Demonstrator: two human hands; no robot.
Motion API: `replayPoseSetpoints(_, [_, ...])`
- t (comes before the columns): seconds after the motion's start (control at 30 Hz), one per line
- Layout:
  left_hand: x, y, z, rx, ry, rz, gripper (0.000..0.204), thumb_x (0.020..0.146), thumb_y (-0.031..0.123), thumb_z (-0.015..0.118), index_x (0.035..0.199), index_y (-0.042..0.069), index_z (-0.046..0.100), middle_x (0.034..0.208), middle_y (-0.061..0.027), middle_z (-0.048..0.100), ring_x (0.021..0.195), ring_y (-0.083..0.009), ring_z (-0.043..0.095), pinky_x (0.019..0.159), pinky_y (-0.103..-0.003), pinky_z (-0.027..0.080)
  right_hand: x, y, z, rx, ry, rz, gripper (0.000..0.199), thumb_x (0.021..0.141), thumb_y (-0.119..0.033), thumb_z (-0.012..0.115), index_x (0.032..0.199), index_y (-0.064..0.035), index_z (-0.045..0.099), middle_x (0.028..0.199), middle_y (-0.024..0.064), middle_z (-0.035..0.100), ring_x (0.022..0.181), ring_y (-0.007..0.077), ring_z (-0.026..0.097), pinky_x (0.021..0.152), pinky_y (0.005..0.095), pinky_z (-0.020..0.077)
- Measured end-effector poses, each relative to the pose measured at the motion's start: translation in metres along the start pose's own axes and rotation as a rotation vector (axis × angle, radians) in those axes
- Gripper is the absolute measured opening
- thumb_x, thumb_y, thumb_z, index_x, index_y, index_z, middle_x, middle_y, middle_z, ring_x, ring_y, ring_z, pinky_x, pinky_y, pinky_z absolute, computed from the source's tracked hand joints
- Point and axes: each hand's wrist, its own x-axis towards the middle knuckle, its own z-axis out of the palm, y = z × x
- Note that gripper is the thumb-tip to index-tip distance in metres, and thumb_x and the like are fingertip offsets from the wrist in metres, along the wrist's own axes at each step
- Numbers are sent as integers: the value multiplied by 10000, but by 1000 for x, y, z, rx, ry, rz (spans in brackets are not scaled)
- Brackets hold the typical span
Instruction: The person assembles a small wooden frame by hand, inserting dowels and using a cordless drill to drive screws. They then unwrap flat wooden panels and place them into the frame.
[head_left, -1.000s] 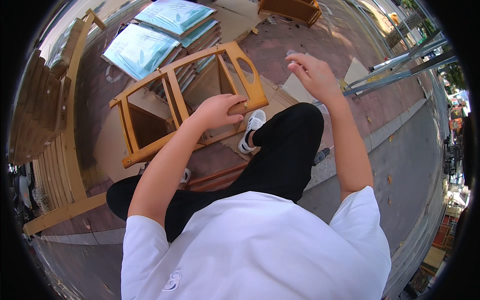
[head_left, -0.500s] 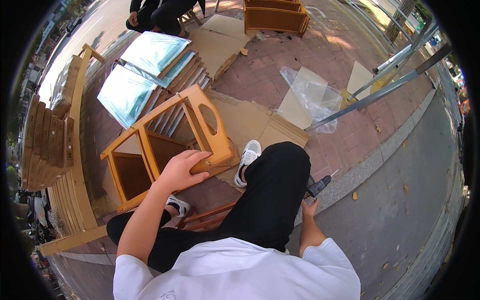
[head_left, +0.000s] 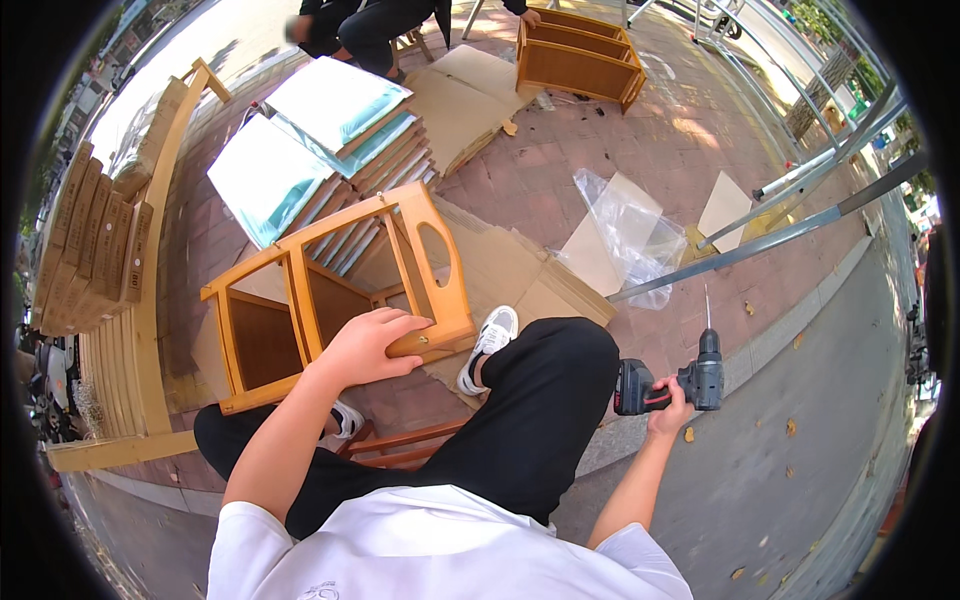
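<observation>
From the head camera, looking down: the person sits low on a brick pavement, black trousers and a white shoe (head_left: 492,335) stretched out toward the middle of the scene. The left hand (head_left: 372,345) lies on the near right corner of a half-built wooden chair frame (head_left: 330,290), palm down, fingers curled loosely over the edge of the side panel with the oval cut-out; it presses on the wood rather than closing round it. The frame lies tipped on its side on a flattened cardboard sheet (head_left: 520,275), just left of the person's knee and touching the shoe's side of the cardboard.

The right hand (head_left: 668,408) is out to the right, over the grey kerb and roadway, wrapped tight round the grip of a black cordless drill (head_left: 680,380). The drill stands with its long thin bit pointing away toward the far side, its battery block toward the knee. It is well apart from the chair frame, with the person's leg between them.

Farther left, stacks of wooden slats (head_left: 85,240) lean along a long pale board. Beyond the frame, flat wooden panels wrapped in bluish film (head_left: 300,140) are piled up. A crumpled clear plastic bag (head_left: 625,225) lies on the bricks to the right, near two slanting metal poles (head_left: 780,235). At the far edge, another person in dark clothes crouches beside a second wooden frame (head_left: 580,60).
</observation>
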Motion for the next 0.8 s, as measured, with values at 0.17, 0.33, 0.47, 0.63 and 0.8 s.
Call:
replayPoseSetpoints(0.17, [14,-12,8,2,9,121,533,853,316,766,1338,128,650,1141,-131,681,1107,-333,652,962,-434,538,-9,-225,145,-579,-457,75,527,879,-22,695,1390,3,569,918,61,640,707,139,594,665,309,497])
replayPoseSetpoints(0.33, [3,-2,17,-57,113,33,465,879,334,746,1290,127,684,1117,-117,651,1083,-321,655,918,-427,545,-58,-282,320,-1223,-824,236,320,798,-20,788,1096,-40,673,825,-2,655,634,90,590,550,289,481])
replayPoseSetpoints(0.47, [-2,-7,29,-175,262,43,364,893,301,753,1206,117,730,1136,-94,639,1049,-305,662,881,-411,553,-85,-261,395,-1504,-1079,268,302,772,-42,782,1060,-30,691,850,38,695,687,124,628,644,322,532])
replayPoseSetpoints(0.63, [-4,-15,36,-289,406,160,197,898,197,757,1057,82,771,1059,-91,672,975,-308,676,834,-411,558,-99,-242,421,-1621,-1233,145,343,750,-69,769,1084,-20,710,900,104,731,816,228,672,794,383,547])
replayPoseSetpoints(0.8, [-2,-18,37,-340,443,197,150,906,175,744,996,58,776,970,-92,686,914,-314,683,794,-418,554,-101,-232,423,-1672,-1286,121,363,745,-102,762,1096,-27,713,908,160,727,823,308,677,809,401,545])
